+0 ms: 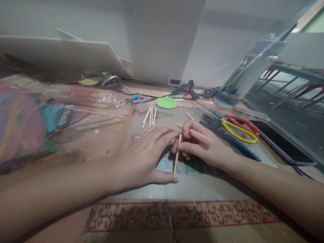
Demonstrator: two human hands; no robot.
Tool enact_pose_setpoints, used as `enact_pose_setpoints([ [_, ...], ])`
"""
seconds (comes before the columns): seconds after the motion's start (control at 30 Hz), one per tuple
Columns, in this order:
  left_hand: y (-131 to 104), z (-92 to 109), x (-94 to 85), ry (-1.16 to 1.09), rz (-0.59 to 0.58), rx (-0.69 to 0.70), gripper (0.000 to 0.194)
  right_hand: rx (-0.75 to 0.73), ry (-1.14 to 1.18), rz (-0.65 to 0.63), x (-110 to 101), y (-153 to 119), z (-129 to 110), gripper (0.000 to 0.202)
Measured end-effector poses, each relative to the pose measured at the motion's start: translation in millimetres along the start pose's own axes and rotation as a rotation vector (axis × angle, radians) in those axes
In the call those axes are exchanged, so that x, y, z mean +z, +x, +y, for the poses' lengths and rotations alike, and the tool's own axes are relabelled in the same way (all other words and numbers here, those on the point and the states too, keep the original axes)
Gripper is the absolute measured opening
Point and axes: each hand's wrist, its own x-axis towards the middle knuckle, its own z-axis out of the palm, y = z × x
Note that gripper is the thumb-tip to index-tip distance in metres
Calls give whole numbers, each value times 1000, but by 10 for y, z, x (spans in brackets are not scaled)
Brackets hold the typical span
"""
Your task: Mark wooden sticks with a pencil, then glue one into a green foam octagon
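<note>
In the head view, the left hand [141, 158] has its thumb spread well away from its fingers, framing a thin wooden stick [177, 158] lengthwise. The thumb tip is at the near end and the fingertips are by the far end; whether they press on it, one cannot tell. The right hand [205, 145] seems to pinch that stick between thumb and fingers, with a pink pen-like tool [201, 136] tucked through the same grip, its tip pointing past the far end.

The step in hand looks like steadying or lining up the stick — a judgement from the pose alone. From here, a move with the tool would call for the stick to be held firmly while the right fingers free the tip.

The stick is between the hands, above the work board [141, 190]. Beyond are short cut sticks [150, 117], a green paper piece [166, 103] and a glue gun [182, 89]; scissors [239, 130] lie beside the right hand.
</note>
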Motion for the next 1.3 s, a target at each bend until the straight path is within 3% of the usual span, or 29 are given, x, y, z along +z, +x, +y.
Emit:
enact_pose_setpoints([
  [0.13,-12,-9,-1,-30,-6,4,89,16,51,-30,13,2,0,46],
  [0.33,-33,-27,14,-90,-16,-10,109,28,43,-37,18,-9,-2,44],
  [0.53,12,-2,-30,-67,-104,-13,102,48,23,-33,8,3,39,46],
  [0.8,-9,15,-21,24,-102,-55,98,-54,-376,148,-20,16,94,31],
  [0.97,-9,17,13,71,-48,2,107,-86,-361,91,-53,27,152,25],
  [1.3,-13,-27,-53,-95,-161,33,89,-19,-289,18,-77,29,129,31],
])
